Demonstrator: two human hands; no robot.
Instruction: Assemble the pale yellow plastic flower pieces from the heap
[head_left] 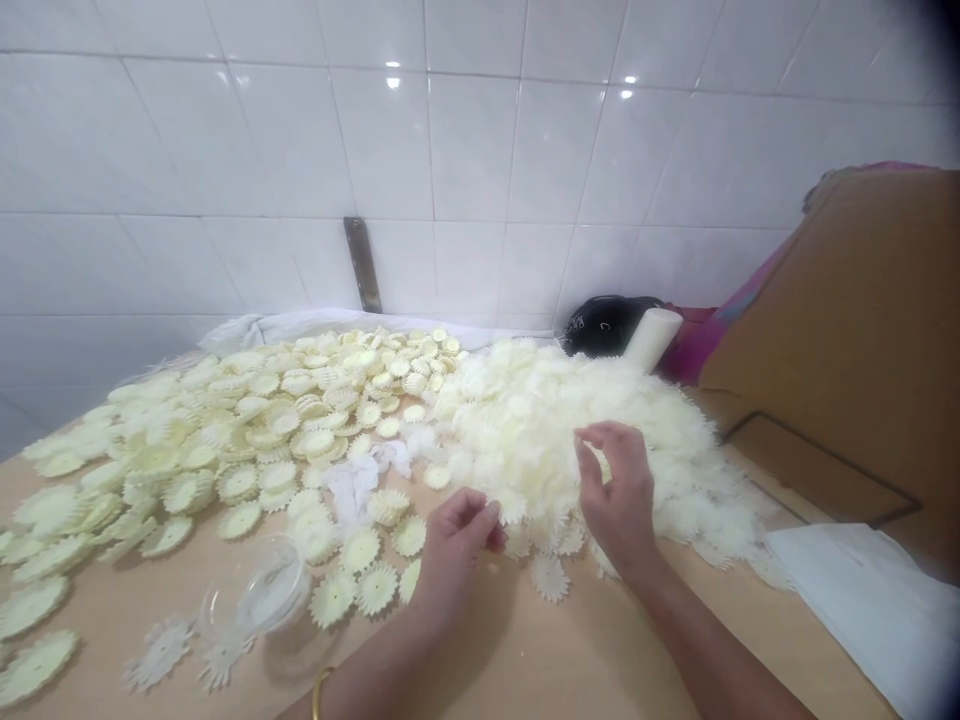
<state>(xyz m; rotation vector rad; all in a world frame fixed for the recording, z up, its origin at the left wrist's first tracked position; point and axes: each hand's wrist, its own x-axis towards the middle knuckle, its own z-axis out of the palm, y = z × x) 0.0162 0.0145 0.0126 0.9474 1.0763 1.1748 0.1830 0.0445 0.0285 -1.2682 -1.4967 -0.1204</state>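
My left hand [459,535] rests low at the front of a heap of thin white petal-shaped pieces [540,410], fingers curled and pinched on one piece at the heap's edge. My right hand [619,490] is raised just beside it over the same heap, thumb and forefinger pinched on a thin white piece. A gold bangle [321,690] circles my left wrist. Left of the heap lie several pale yellow flower discs [285,430], some stacked, spread across the wooden table [525,650].
A clear plastic cup [259,600] lies on its side near my left forearm. A black bag [604,322] and a white cylinder [654,338] stand at the back by the tiled wall. A brown cardboard sheet [847,330] leans at right, with white cloth [877,600] below it.
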